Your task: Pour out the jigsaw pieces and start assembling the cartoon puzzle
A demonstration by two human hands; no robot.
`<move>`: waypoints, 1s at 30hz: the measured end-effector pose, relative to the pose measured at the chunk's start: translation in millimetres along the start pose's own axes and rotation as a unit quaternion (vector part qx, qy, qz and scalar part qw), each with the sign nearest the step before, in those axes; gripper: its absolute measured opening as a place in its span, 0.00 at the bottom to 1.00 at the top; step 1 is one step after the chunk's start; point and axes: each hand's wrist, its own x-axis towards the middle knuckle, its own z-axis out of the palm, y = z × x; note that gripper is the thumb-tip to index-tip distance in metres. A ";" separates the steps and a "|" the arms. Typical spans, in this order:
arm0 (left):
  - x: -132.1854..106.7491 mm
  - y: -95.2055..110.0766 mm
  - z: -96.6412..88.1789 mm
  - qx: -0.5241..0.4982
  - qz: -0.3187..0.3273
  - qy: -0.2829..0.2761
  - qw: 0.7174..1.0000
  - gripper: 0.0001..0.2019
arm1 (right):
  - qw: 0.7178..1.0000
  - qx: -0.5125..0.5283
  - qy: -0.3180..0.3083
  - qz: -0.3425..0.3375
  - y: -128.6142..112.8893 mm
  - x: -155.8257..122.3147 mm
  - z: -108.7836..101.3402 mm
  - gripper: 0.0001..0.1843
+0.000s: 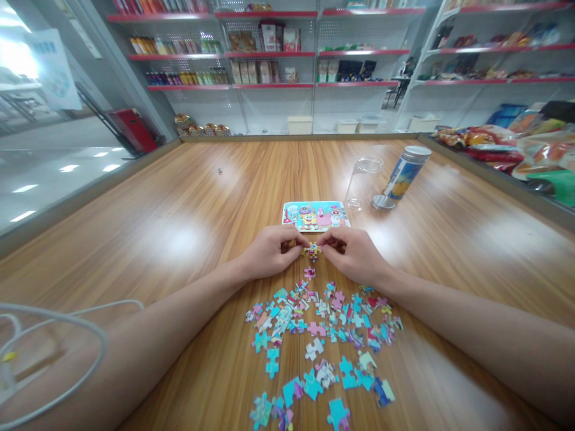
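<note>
My left hand [279, 250] and my right hand [349, 251] meet over the table, each pinching one side of a small cluster of yellow jigsaw puzzle pieces [313, 250]. Whether the cluster is fully joined is too small to tell. Just above my fingers lies a picture card [316, 216] with colourful cartoon figures, its lower edge near my knuckles. A single pink puzzle piece [309, 273] rests right below the cluster. Closer to me, many loose puzzle pieces [315, 328], mostly turquoise and pink, are scattered between my forearms.
Beyond the card stand a clear plastic jar [363, 182] and a blue canister [406, 173], with a round metal lid [383, 202] at its foot. A white cable [101, 344] loops at the lower left. Stocked shelves [269, 54] line the back; packaged goods [503, 146] lie at right.
</note>
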 end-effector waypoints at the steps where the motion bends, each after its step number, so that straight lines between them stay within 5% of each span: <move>1: -0.1 -0.7 0.7 -0.007 -0.010 -0.001 1.000 0.07 | 1.000 -0.001 0.000 0.001 0.2 0.0 -0.1 0.07; 5: -0.2 -1.2 2.1 -0.015 -0.034 0.002 0.999 0.06 | 1.000 0.000 -0.001 -0.002 0.7 0.5 -0.1 0.07; 13: 1.3 1.1 -1.3 0.038 0.026 0.020 0.999 0.06 | 1.000 -0.011 -0.006 -0.016 0.4 0.3 -0.4 0.08; 19: -0.1 -0.7 -6.0 0.055 0.074 0.003 0.996 0.09 | 0.992 -0.082 0.006 -0.098 -0.2 0.7 -1.9 0.10; 30: 0.0 -0.4 -7.1 0.087 0.077 -0.014 0.993 0.07 | 0.986 -0.109 -0.008 -0.122 2.8 -0.4 -1.4 0.12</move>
